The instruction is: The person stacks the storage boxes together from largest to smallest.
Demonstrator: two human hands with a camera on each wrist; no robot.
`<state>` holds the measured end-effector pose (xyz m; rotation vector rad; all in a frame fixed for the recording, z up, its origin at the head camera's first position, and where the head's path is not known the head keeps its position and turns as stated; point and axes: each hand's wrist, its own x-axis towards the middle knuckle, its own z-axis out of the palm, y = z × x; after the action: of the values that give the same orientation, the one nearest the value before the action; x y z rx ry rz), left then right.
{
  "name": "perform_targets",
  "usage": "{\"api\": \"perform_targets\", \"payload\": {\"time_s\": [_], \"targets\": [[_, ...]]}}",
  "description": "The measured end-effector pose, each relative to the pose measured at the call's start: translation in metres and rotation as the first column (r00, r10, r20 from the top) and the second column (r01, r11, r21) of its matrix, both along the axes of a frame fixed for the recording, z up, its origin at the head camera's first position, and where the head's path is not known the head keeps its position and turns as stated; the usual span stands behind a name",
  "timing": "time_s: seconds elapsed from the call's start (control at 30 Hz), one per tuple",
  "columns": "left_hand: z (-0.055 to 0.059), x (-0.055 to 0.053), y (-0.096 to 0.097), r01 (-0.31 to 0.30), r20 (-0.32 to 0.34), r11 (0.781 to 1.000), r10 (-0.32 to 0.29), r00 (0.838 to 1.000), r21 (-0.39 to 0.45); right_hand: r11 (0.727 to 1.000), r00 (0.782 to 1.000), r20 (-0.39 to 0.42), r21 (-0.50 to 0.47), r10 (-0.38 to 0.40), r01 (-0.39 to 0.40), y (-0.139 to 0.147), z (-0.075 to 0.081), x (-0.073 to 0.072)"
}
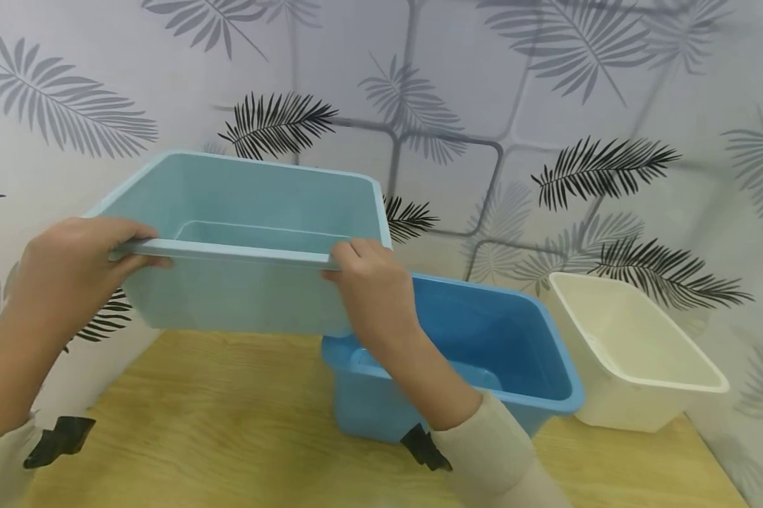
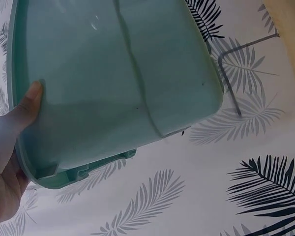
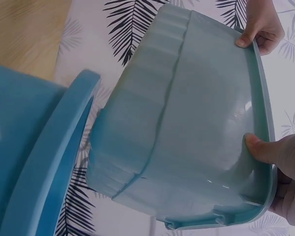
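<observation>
Holds a pale teal plastic tub [image 1: 241, 296] up in front with left hand [image 1: 76, 257] and right hand [image 1: 375, 289], mouth upward, over the left part of the wood-grain table [image 1: 229, 409]. Grips its near rim toward each end, with fingers hooked over to the inside and a thumb against the outer wall on both sides. Has its long axis running left to right, roughly in line from one hand to the other, with the bulk lying ahead of the gripped rim. Has a bright blue plastic tub [image 1: 362, 416] on the table to the right, also mouth up, with a similar, slightly slanted axis. Comes closest to the blue tub with the right hand, forearm crossing in front of it; holds the left hand well apart from it. Shows, in the right wrist view, only a narrow strip of leaf-patterned backdrop [image 1: 451, 77] between teal corner and blue rim. Has a cream plastic tub [image 1: 616, 402] farther right, angled from back left to front right. Seems to hinge on that sideways relation: teal left of blue, right end nearest. Cannot tell whether the teal base clears the blue rim.
</observation>
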<state>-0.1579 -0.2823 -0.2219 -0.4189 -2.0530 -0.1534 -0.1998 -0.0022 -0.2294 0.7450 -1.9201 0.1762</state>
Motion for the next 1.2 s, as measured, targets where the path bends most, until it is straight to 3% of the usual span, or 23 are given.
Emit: {"api": "perform_targets", "payload": {"time_s": [0.47,0.67,0.93,1.2], "targets": [[0.005,-0.010,0.038,0.068,0.001,0.997,-0.068,0.998,0.029,0.997,0.990,0.127,-0.051,0.059,-0.053,0.039,0.005,0.001],[0.004,-0.012,0.052,0.097,0.008,0.994,-0.098,0.995,0.050,0.998,0.991,0.121,-0.048,0.056,-0.051,0.052,0.008,0.003],[0.001,-0.018,0.065,0.088,0.049,0.992,-0.093,0.995,0.092,0.998,0.988,0.149,-0.048,0.037,-0.030,0.066,0.008,0.003],[0.000,-0.022,0.079,0.149,0.022,0.986,-0.151,0.988,0.077,0.997,0.987,0.157,-0.070,0.033,-0.022,0.082,0.006,0.005]]}}
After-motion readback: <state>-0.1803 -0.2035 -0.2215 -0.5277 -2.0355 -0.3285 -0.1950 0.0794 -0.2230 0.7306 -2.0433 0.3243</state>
